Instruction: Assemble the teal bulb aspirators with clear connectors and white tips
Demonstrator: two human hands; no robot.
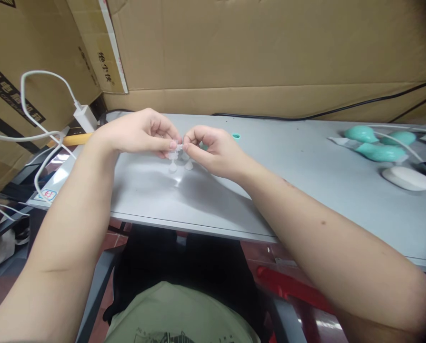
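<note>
Over the middle of the grey table, my left hand point(152, 133) and my right hand point(213, 147) meet at a small translucent plastic piece point(174, 155). Thumb and forefinger of each hand pinch it from opposite sides. Two rounded white feet, like little suction cups point(189, 165), hang below the fingers close to the tabletop. Its exact kind is too small to tell. Behind my right hand's fingers, a bit of green shows, mostly hidden. A small teal ring-shaped cap point(236, 136) lies on the table just beyond my right hand.
Several teal egg-shaped items point(382, 151), some in clear wrap, lie at the right beside a white computer mouse point(408, 178). Cardboard point(262, 47) walls the table's back, with a black cable point(294, 118) along it. A white charger point(85, 118) with cables stands at the left.
</note>
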